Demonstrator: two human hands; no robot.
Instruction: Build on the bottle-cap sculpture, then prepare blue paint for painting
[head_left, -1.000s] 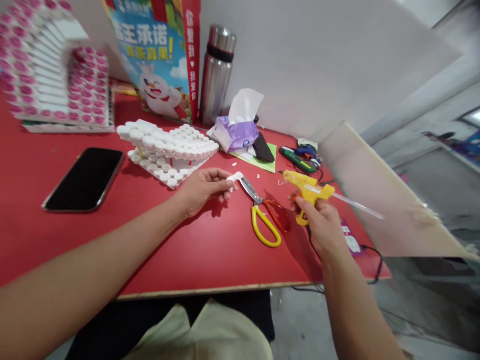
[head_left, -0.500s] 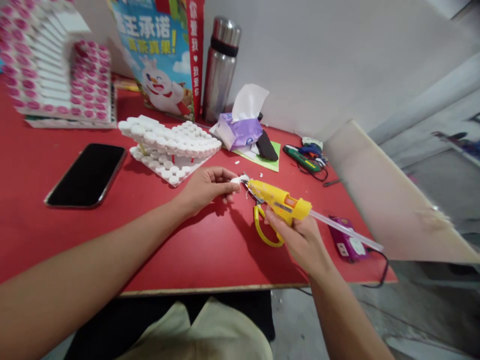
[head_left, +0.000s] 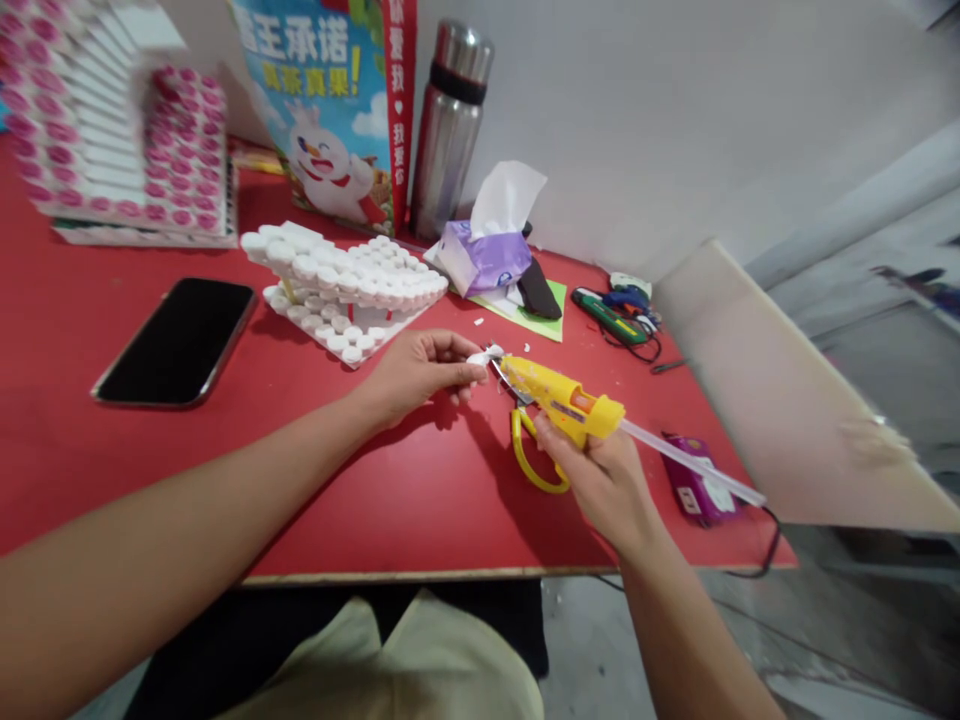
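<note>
Between thumb and fingers, my left hand pinches a small white piece, whose exact kind is too small to make out. My right hand is wrapped round the handle of a yellow hot glue gun. Its nozzle points left, close beside the white piece. A clear glue stick juts out of the gun's back. Partly covered by the gun, scissors with yellow handles lie on the red table. Behind my left hand stands a white model made of small round discs.
A phone lies at left, near a pink-and-white disc model. Along the back are a printed bag, a steel flask and a tissue pack. A green tool and a purple box are on the right.
The glue gun's tip has drawn slightly away from the white piece, which now shows more clearly. Both hands keep their grips. The view has shifted a little.
</note>
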